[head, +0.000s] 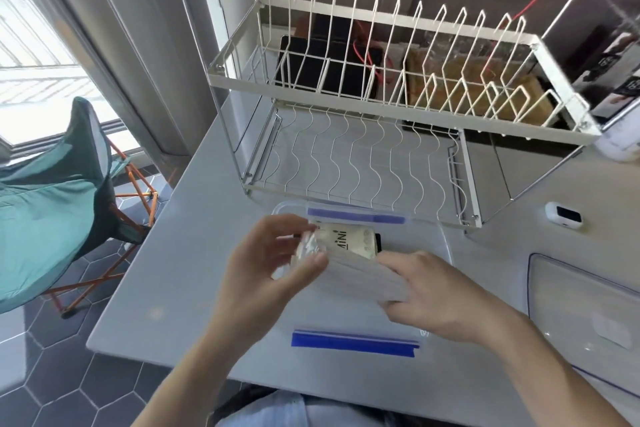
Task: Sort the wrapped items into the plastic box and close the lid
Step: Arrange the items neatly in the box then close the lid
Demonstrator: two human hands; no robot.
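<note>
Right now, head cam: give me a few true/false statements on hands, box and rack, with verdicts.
1. The left hand holds a clear-wrapped item. True.
2. The right hand rests flat on the table. False: it grips a stack of white packets.
3. The plastic box has blue clips. True.
4. The dish rack is full of plates. False: its slots hold none.
5. The small white device sits inside the box. False: it lies on the table beside the rack.

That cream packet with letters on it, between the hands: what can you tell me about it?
The cream packet has dark print reading "INI" and a crinkly clear wrapper end. It lies tilted over the clear plastic box with blue clips. The left hand pinches its wrapper end; the right hand holds white wrapped packs just below it.
</note>
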